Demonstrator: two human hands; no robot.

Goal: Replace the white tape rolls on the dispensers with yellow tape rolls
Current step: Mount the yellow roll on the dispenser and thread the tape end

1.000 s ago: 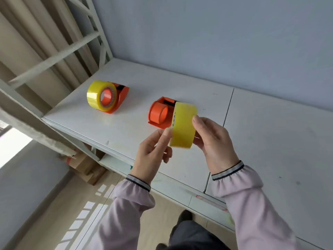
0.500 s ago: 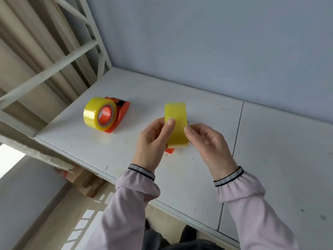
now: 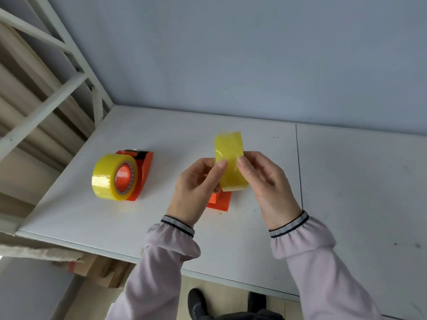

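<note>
A yellow tape roll (image 3: 230, 155) is held edge-on above the table, pinched between my left hand (image 3: 196, 188) and my right hand (image 3: 265, 181), both thumbs pressed on its outer face. Below and behind my hands lies an orange dispenser (image 3: 220, 200), mostly hidden; only its lower corner shows. To the left a second orange dispenser (image 3: 144, 172) rests on the table with a yellow tape roll (image 3: 111, 179) mounted on its orange hub. No white roll is in view.
The white table (image 3: 231, 239) has a seam (image 3: 299, 169) just right of my hands and a near edge below my wrists. A white metal frame (image 3: 76, 72) rises at the left. Cardboard (image 3: 99, 271) lies on the floor under the table, and my shoes (image 3: 198, 303) show below.
The view has swung so the table sits lower and closer. My hands with the yellow roll have moved over the near dispenser, now covering most of it.
</note>
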